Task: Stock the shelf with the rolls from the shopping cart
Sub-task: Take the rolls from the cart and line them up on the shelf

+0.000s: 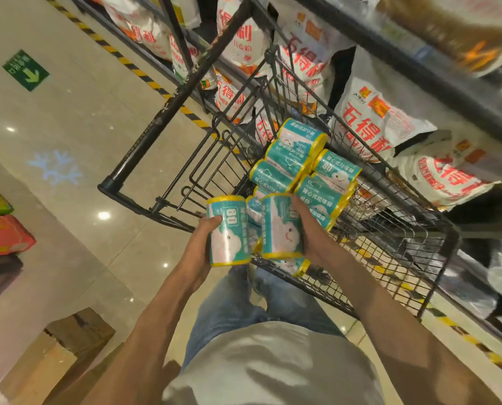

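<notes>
a: where do we start?

b: with our left hand (203, 238). it grips one teal roll (228, 230) upright, fingers curled round the top part of it, thumb side hidden behind the wrapper. the roll has yellow ends and a big "80" printed on it.

a: and our right hand (304, 226)?

b: it grasps a second roll (280, 226), also upright, fingers wrapped over its right side. the two rolls stand just beside each other, above the near edge of the cart (390, 238), with a narrow gap between them.

a: is anything showing in that gap?

b: yes, part of another roll, lower down. we cannot tell whether it touches either hand.

a: and further out?

b: a pile of rolls (299, 162) lies on its side in the black wire cart, stacked against its right wall. one more roll sits low at the near corner, under our right wrist.

a: beyond the cart?

b: a dark metal shelf (436, 74) runs along the right, holding white bags (375, 121) with red lettering. yellow and black tape (144, 76) marks the floor along its foot.

a: and to the left?

b: shiny tiles with a green arrow sign (25, 70), and a cardboard box (68, 343) near our left elbow. below us we see jeans and a light shirt.
</notes>
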